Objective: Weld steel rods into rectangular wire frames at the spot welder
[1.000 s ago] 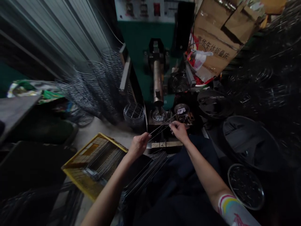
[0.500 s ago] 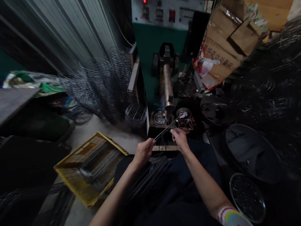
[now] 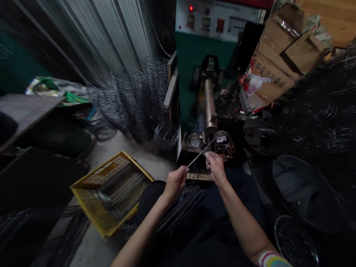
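My left hand (image 3: pixel 175 182) is closed on the near end of a thin metal wire rod (image 3: pixel 198 157). The rod slants up and right, its far part below the metal arm (image 3: pixel 210 105) of a green machine (image 3: pixel 205 46). My right hand (image 3: pixel 216 167) is closed in a pinch just beside the rod; what its fingertips hold is too small to make out. A round dish of small metal pieces (image 3: pixel 194 141) sits left of the arm's tip. Right of it is another dish (image 3: pixel 229 136) with a pale crumpled scrap (image 3: pixel 221 139). More wire rods (image 3: pixel 180 207) lie across my lap.
A yellow plastic crate (image 3: pixel 79 200) with wire pieces stands on the floor at left. Stacks of wire baskets (image 3: pixel 129 96) rise behind it, near a round wire grid (image 3: pixel 167 132). Cardboard boxes (image 3: pixel 280 66) lean at back right. A dark round tub (image 3: pixel 300 185) and a bowl (image 3: pixel 296 241) are at right.
The whole view has shifted, so the scene sits further right. The wire showed two parallel strands before and now appears as a single line. Both hands keep nearly the same place at the machine.
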Action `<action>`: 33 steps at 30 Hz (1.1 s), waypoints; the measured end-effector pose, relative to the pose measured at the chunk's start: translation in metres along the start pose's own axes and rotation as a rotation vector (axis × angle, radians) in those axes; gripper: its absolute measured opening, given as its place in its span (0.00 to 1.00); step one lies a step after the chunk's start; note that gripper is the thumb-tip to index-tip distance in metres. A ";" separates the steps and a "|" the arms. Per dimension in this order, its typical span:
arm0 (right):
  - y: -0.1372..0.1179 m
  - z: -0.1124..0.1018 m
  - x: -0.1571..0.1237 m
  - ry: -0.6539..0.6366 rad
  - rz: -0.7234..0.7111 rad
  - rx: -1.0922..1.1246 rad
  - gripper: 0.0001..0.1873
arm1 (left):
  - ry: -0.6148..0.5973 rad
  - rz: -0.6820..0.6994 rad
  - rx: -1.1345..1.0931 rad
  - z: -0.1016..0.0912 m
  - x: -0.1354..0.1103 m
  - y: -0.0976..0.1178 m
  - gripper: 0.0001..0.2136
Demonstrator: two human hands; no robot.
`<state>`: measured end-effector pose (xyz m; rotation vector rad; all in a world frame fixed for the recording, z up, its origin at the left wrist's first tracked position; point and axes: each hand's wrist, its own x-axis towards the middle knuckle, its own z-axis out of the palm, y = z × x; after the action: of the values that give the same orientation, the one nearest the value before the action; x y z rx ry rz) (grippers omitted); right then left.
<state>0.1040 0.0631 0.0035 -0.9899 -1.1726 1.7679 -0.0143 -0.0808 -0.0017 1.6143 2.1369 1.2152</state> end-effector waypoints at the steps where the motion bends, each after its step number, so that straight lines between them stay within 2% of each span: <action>1: -0.001 0.000 0.000 0.003 0.000 0.001 0.17 | 0.007 0.001 -0.004 0.000 0.000 0.000 0.11; 9: -0.009 0.002 0.003 -0.021 -0.010 0.018 0.18 | 0.014 -0.018 -0.031 0.000 0.002 0.001 0.11; 20: -0.007 0.000 0.010 -0.048 -0.033 0.021 0.17 | -0.009 -0.060 -0.076 -0.001 0.007 0.003 0.12; 33: -0.011 0.002 0.022 -0.051 -0.064 0.021 0.16 | 0.011 -0.044 -0.100 0.003 0.018 0.000 0.12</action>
<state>0.0954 0.0854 0.0099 -0.8906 -1.2019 1.7603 -0.0193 -0.0637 0.0014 1.5151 2.0709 1.2988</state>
